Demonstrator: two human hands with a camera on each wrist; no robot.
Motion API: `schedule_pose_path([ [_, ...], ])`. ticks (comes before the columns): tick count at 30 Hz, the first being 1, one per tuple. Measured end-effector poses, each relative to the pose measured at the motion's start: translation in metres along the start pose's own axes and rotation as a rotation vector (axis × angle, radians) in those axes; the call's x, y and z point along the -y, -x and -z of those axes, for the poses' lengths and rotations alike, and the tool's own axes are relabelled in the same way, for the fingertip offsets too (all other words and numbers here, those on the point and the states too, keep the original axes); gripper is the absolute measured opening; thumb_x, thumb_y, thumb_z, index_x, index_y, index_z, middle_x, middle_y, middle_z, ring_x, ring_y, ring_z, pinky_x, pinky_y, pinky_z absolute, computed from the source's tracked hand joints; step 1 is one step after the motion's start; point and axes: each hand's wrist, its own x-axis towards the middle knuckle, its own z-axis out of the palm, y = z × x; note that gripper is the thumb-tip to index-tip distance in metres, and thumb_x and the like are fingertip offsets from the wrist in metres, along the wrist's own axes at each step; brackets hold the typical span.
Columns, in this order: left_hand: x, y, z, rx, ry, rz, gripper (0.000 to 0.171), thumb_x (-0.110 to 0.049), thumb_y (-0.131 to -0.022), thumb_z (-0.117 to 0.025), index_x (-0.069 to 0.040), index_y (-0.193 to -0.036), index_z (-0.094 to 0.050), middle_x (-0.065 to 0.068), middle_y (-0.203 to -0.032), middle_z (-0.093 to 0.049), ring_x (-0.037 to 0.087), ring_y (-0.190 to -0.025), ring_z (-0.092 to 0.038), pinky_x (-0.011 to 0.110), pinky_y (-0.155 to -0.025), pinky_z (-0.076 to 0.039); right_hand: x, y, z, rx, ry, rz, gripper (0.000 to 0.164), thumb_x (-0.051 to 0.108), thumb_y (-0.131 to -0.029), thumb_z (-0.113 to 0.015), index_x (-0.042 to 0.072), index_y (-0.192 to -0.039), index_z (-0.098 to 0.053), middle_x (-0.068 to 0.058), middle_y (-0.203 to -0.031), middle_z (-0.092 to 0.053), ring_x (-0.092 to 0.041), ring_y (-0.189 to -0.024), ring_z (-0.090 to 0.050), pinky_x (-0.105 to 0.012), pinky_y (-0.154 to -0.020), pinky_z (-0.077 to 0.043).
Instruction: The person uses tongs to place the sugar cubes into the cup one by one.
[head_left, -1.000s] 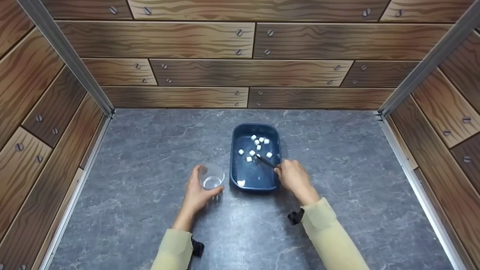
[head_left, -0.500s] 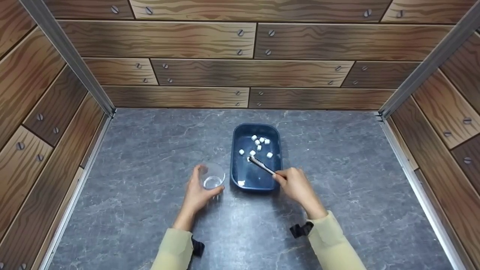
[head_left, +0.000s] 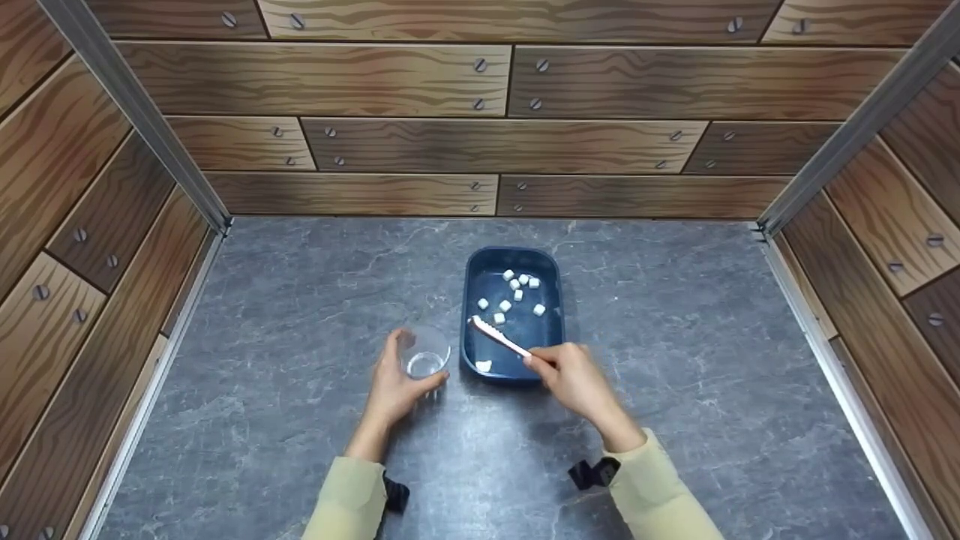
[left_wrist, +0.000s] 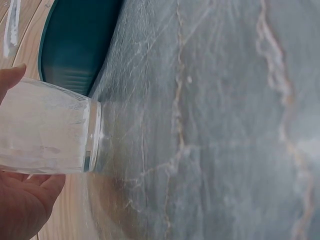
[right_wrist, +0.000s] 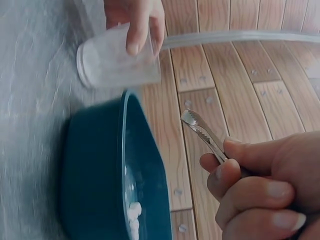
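My left hand [head_left: 397, 386] holds a clear plastic cup [left_wrist: 45, 127] upright on the grey surface, thumb and fingers around its sides. The cup stands just left of a dark blue tray [head_left: 512, 366], with nothing visible inside. Several small white cubes [head_left: 539, 310] lie in the tray. My right hand [head_left: 574, 379] pinches metal serrated tongs [right_wrist: 205, 135], raised over the tray's left side with their tips pointing toward the cup [right_wrist: 112, 60]. A pale patch shows at the tong tips; I cannot tell whether it is a gripped cube.
Wood-patterned panels [head_left: 397, 142] enclose the back and both sides, with metal rails [head_left: 150, 112] at the corners. The marbled grey surface [head_left: 300, 300] extends around the tray and cup.
My right hand has lifted the tongs from among the cubes and moved them left toward the cup. A cube that was at their tips no longer lies at that spot. The left hand stays still.
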Motion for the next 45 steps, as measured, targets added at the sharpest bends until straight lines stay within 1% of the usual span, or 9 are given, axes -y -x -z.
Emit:
schedule_pose_path([
  [4, 0.0, 0.0, 0.0, 0.0, 0.005, 0.001, 0.09, -0.028, -0.064, -0.092, -0.002, -0.135, -0.044, 0.019, -0.13, -0.057, 0.035, -0.122, -0.051, 0.047, -0.105, -0.039, 0.009, -0.001, -0.009, -0.012, 0.033, 0.092, 0.014, 0.013, -0.092, -0.069, 0.005, -0.1, -0.078, 0.011, -0.056, -0.047, -0.003, -0.048, -0.04, -0.023, -0.043, -0.035],
  [6, 0.0, 0.0, 0.0, -0.001, 0.008, -0.005, 0.09, -0.027, -0.064, -0.093, -0.002, -0.135, -0.043, 0.019, -0.129, -0.057, 0.035, -0.122, -0.052, 0.047, -0.104, -0.039, 0.012, -0.002, -0.014, -0.018, 0.062, 0.14, 0.012, 0.014, -0.093, -0.068, 0.008, -0.091, -0.079, 0.01, -0.056, -0.045, -0.004, -0.049, -0.039, -0.024, -0.044, -0.036],
  [9, 0.001, 0.0, 0.0, -0.005, 0.014, -0.02, 0.088, -0.026, -0.064, -0.093, -0.001, -0.133, -0.044, 0.02, -0.128, -0.058, 0.035, -0.121, -0.052, 0.047, -0.104, -0.039, 0.017, -0.003, -0.022, -0.02, 0.089, 0.194, 0.012, 0.014, -0.092, -0.068, 0.009, -0.086, -0.078, 0.008, -0.058, -0.053, -0.004, -0.052, -0.042, -0.026, -0.047, -0.041],
  [14, 0.003, -0.001, -0.001, -0.02, 0.019, -0.045, 0.085, -0.025, -0.062, -0.093, -0.001, -0.13, -0.047, 0.02, -0.124, -0.059, 0.034, -0.117, -0.054, 0.046, -0.103, -0.041, 0.022, -0.003, -0.031, 0.031, 0.074, 0.216, 0.014, 0.015, -0.094, -0.067, 0.008, -0.098, -0.078, 0.005, -0.066, -0.062, -0.005, -0.057, -0.048, -0.026, -0.053, -0.047],
  [21, 0.004, -0.001, -0.001, -0.016, 0.034, -0.037, 0.087, -0.024, -0.062, -0.093, -0.001, -0.131, -0.046, 0.02, -0.125, -0.059, 0.035, -0.118, -0.054, 0.046, -0.104, -0.039, 0.02, -0.002, -0.03, 0.072, 0.042, 0.144, 0.015, 0.018, -0.097, -0.063, 0.008, -0.099, -0.074, 0.011, -0.058, -0.044, -0.003, -0.049, -0.037, -0.023, -0.045, -0.036],
  [25, 0.003, -0.001, 0.0, -0.005, 0.034, -0.02, 0.087, -0.025, -0.063, -0.092, -0.001, -0.132, -0.045, 0.02, -0.128, -0.058, 0.035, -0.121, -0.052, 0.046, -0.106, -0.038, 0.016, -0.002, -0.027, 0.063, 0.01, 0.102, 0.015, 0.02, -0.098, -0.062, 0.009, -0.1, -0.072, 0.009, -0.059, -0.047, -0.003, -0.047, -0.037, -0.022, -0.043, -0.035],
  [32, 0.002, -0.001, 0.0, 0.003, 0.037, -0.005, 0.09, -0.024, -0.064, -0.092, -0.001, -0.135, -0.043, 0.021, -0.131, -0.057, 0.035, -0.124, -0.051, 0.046, -0.107, -0.037, 0.008, 0.0, -0.022, 0.032, -0.04, 0.006, 0.028, 0.023, -0.096, -0.065, 0.001, -0.113, -0.069, 0.004, -0.068, -0.061, -0.004, -0.049, -0.044, -0.023, -0.044, -0.039],
  [40, 0.001, 0.0, 0.0, -0.005, 0.019, 0.012, 0.091, -0.024, -0.063, -0.092, -0.001, -0.136, -0.043, 0.02, -0.13, -0.058, 0.035, -0.123, -0.052, 0.046, -0.106, -0.038, -0.003, 0.0, -0.013, -0.034, -0.047, -0.108, 0.033, 0.024, -0.093, -0.069, 0.001, -0.117, -0.067, 0.004, -0.063, -0.055, -0.008, -0.046, -0.043, -0.024, -0.04, -0.036],
  [45, 0.001, 0.0, 0.0, 0.003, 0.017, 0.024, 0.093, -0.025, -0.064, -0.092, 0.0, -0.138, -0.041, 0.019, -0.132, -0.057, 0.035, -0.123, -0.051, 0.046, -0.105, -0.038, -0.011, -0.001, -0.01, -0.068, -0.025, -0.128, 0.032, 0.022, -0.093, -0.069, 0.0, -0.116, -0.067, 0.002, -0.062, -0.054, -0.009, -0.046, -0.041, -0.024, -0.04, -0.034],
])
